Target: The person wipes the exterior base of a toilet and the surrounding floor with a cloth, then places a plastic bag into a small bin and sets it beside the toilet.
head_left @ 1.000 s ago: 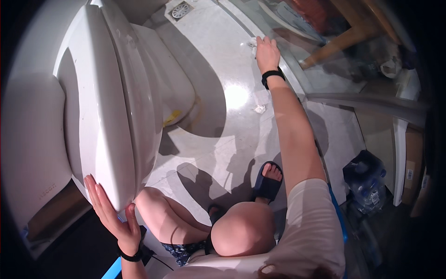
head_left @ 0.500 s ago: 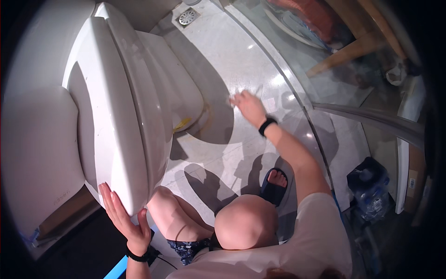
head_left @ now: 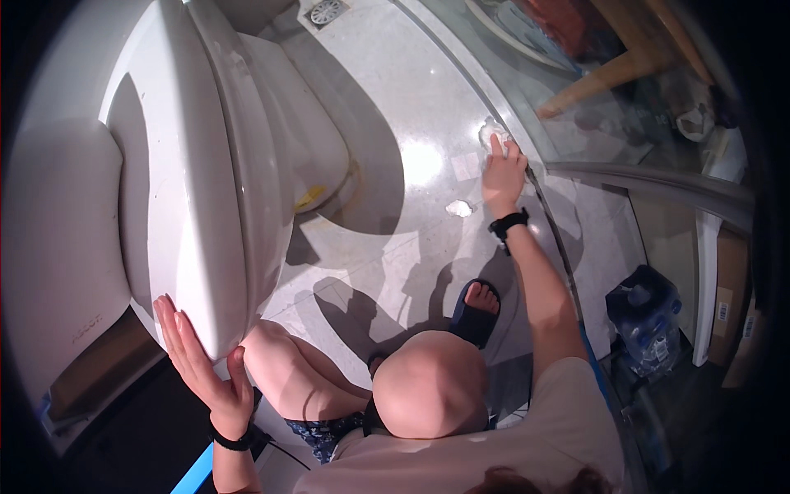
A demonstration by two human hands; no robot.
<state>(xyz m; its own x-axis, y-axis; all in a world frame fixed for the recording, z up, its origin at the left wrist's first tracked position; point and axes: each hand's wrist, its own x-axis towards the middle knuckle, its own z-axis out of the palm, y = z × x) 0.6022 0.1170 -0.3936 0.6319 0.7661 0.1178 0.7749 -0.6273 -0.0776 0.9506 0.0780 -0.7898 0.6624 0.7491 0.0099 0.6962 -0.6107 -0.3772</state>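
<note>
My left hand (head_left: 196, 360) lies open, fingers stretched flat against the front edge of the white toilet (head_left: 185, 189). Out to the right, my right hand (head_left: 504, 171) reaches down to the tiled floor by the curved shower sill. Its fingertips press on a crumpled white tissue (head_left: 492, 132), partly hidden beneath them. A smaller white scrap (head_left: 459, 208), apparently tissue, lies on the floor to the left of that hand. Black bands circle both wrists.
Floor drain (head_left: 325, 11) at the far end. Yellow patch (head_left: 309, 198) at the toilet's base. A glass panel (head_left: 609, 148) stands along the right, with a large water bottle (head_left: 646, 321) and cardboard boxes (head_left: 732, 305) nearby. My foot wears a dark slipper (head_left: 476, 317).
My right hand has moved right, from the floor near the toilet's shadow to the shower sill. The white scrap now shows on the floor. My left hand stays on the toilet.
</note>
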